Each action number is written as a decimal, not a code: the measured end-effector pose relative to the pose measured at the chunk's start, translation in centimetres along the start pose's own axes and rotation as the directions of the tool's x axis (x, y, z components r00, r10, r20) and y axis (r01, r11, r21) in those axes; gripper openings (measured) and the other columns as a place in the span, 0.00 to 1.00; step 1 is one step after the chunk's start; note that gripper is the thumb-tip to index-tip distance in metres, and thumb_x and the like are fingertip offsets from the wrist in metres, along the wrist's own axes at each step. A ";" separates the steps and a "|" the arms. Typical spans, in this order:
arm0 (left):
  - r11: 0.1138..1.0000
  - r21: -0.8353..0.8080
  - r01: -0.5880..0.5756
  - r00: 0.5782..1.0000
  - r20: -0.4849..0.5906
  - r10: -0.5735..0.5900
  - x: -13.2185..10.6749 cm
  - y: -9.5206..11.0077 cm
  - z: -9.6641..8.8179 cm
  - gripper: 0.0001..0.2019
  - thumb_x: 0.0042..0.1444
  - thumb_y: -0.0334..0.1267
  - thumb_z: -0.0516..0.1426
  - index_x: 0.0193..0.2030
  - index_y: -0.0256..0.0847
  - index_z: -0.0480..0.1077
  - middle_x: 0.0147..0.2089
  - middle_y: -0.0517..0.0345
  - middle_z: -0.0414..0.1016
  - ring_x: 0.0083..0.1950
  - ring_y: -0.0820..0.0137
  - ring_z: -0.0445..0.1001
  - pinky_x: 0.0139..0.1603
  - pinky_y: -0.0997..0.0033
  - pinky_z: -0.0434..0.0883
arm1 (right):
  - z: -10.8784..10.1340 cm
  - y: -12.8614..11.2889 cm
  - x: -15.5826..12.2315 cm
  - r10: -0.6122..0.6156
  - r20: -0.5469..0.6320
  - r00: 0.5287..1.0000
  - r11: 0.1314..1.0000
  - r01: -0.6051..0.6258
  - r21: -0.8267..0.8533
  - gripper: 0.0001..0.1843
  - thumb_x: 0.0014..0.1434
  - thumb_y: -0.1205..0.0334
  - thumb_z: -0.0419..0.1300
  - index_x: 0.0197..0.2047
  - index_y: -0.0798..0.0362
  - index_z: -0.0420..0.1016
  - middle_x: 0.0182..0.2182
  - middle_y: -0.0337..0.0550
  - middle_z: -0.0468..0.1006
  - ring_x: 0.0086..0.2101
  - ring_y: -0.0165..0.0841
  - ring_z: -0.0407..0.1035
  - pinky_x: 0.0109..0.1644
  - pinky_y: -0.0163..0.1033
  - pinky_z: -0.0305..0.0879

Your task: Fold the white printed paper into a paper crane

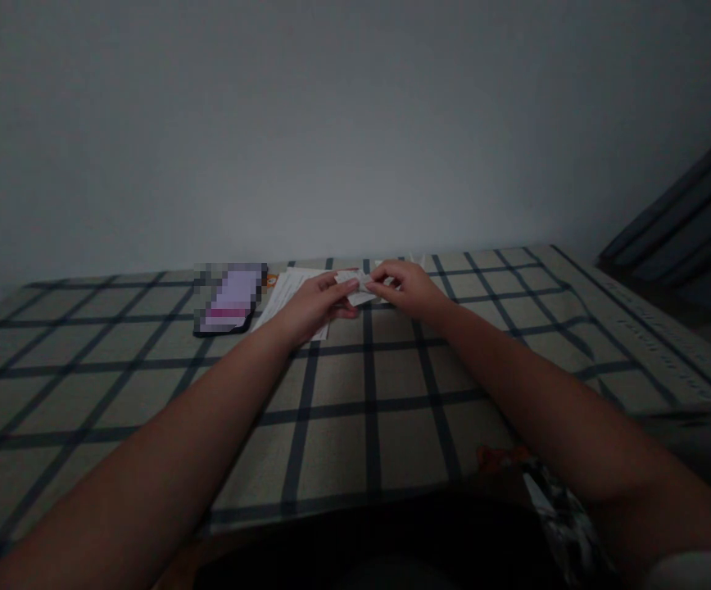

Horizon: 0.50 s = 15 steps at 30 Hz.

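Both my arms reach out over a checked bed cover [343, 410]. My left hand [315, 305] and my right hand [409, 288] meet over a small folded piece of white paper [359, 288]. Each hand pinches one side of it with thumb and fingers closed. The paper is held just above the cover, partly hidden by my fingers. A larger white sheet [291, 297] lies flat under and behind my left hand.
A phone [229, 300] with a lit screen lies on the cover to the left of the sheet. A plain wall [355, 123] rises right behind the bed. Dark slanted furniture [687, 229] stands at the far right. Patterned cloth [552, 500] lies near my right elbow.
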<state>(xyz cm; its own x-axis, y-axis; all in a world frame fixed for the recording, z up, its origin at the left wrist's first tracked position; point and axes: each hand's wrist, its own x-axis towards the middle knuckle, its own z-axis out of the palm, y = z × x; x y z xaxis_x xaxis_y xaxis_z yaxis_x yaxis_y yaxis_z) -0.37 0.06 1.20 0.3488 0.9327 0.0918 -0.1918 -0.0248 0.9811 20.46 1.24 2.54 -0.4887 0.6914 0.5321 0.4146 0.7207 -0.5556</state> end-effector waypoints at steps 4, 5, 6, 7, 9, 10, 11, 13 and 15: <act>1.000 0.003 0.003 1.000 -0.008 -0.003 0.0 0.1 0.0 0.16 0.49 0.42 0.69 0.42 0.35 0.77 0.40 0.53 0.77 0.33 0.75 0.75 0.34 0.75 0.76 | 0.2 -0.1 -0.1 0.076 -0.018 0.997 0.990 -0.073 0.122 0.15 0.60 0.51 0.58 0.34 0.55 0.74 0.31 0.42 0.75 0.33 0.31 0.67 0.35 0.36 0.60; 1.000 0.002 0.007 1.000 -0.011 -0.007 0.0 0.1 0.0 0.16 0.49 0.41 0.69 0.43 0.36 0.77 0.41 0.52 0.77 0.33 0.75 0.75 0.34 0.75 0.76 | 0.2 -0.1 -0.1 0.086 -0.020 0.996 0.987 -0.083 0.137 0.15 0.60 0.51 0.58 0.33 0.55 0.74 0.31 0.42 0.74 0.33 0.31 0.66 0.35 0.36 0.60; 1.000 0.002 0.012 1.000 -0.013 -0.012 0.0 0.2 0.0 0.17 0.49 0.41 0.69 0.43 0.36 0.77 0.41 0.52 0.78 0.33 0.75 0.75 0.34 0.75 0.76 | 0.2 -0.1 -0.1 0.092 -0.018 0.996 0.985 -0.089 0.147 0.16 0.60 0.51 0.58 0.33 0.56 0.74 0.30 0.42 0.74 0.32 0.31 0.66 0.35 0.36 0.60; 1.000 0.003 0.015 1.000 -0.014 -0.015 -0.1 0.2 0.1 0.17 0.48 0.41 0.69 0.43 0.36 0.77 0.42 0.52 0.78 0.33 0.75 0.75 0.34 0.75 0.76 | 0.2 -0.1 -0.1 0.095 -0.016 0.995 0.984 -0.092 0.153 0.16 0.60 0.50 0.58 0.33 0.56 0.73 0.30 0.42 0.73 0.32 0.31 0.66 0.35 0.36 0.60; 1.000 0.009 0.019 1.000 -0.012 -0.019 -0.1 0.3 0.1 0.17 0.48 0.40 0.69 0.44 0.37 0.77 0.43 0.52 0.78 0.35 0.74 0.76 0.34 0.75 0.76 | 0.2 -0.2 -0.2 0.098 -0.006 0.995 0.982 -0.096 0.164 0.17 0.61 0.49 0.57 0.33 0.56 0.73 0.29 0.41 0.72 0.31 0.30 0.65 0.35 0.36 0.59; 1.000 0.012 0.022 1.000 -0.008 -0.022 -0.1 0.3 0.2 0.18 0.48 0.39 0.69 0.46 0.37 0.77 0.44 0.51 0.78 0.36 0.73 0.76 0.35 0.75 0.76 | 0.1 -0.2 -0.2 0.101 -0.001 0.995 0.980 -0.099 0.173 0.18 0.61 0.48 0.56 0.33 0.56 0.73 0.29 0.41 0.72 0.31 0.30 0.64 0.35 0.37 0.59; 1.000 0.013 0.025 1.000 -0.006 -0.025 -0.2 0.4 0.2 0.19 0.48 0.38 0.69 0.47 0.37 0.77 0.45 0.51 0.78 0.37 0.73 0.76 0.35 0.75 0.77 | 0.1 -0.2 -0.2 0.106 0.000 0.994 0.978 -0.104 0.182 0.18 0.62 0.48 0.56 0.33 0.56 0.73 0.29 0.41 0.72 0.31 0.30 0.64 0.35 0.37 0.59; 0.999 0.016 0.030 1.000 -0.010 -0.030 -0.2 0.4 0.4 0.21 0.48 0.36 0.69 0.49 0.38 0.76 0.46 0.50 0.78 0.39 0.72 0.77 0.34 0.76 0.77 | 0.1 -0.1 -0.2 0.113 -0.006 0.994 0.974 -0.110 0.198 0.18 0.62 0.48 0.56 0.33 0.55 0.73 0.29 0.41 0.72 0.31 0.30 0.64 0.35 0.37 0.59; 0.999 0.022 0.034 0.999 -0.018 -0.034 -0.2 0.4 0.4 0.22 0.47 0.34 0.69 0.51 0.38 0.76 0.48 0.49 0.78 0.39 0.72 0.77 0.34 0.76 0.76 | 0.1 -0.1 -0.1 0.106 -0.016 0.994 0.974 -0.100 0.205 0.18 0.62 0.49 0.56 0.34 0.56 0.74 0.29 0.41 0.72 0.31 0.30 0.64 0.35 0.37 0.60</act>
<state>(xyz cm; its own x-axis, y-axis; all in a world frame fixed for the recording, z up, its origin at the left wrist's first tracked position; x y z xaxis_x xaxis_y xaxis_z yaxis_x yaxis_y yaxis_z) -0.11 -0.28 1.62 0.3388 0.9392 0.0557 -0.1598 -0.0009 0.9872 20.44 1.10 2.48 -0.4297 0.7644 0.4808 0.2952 0.6221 -0.7252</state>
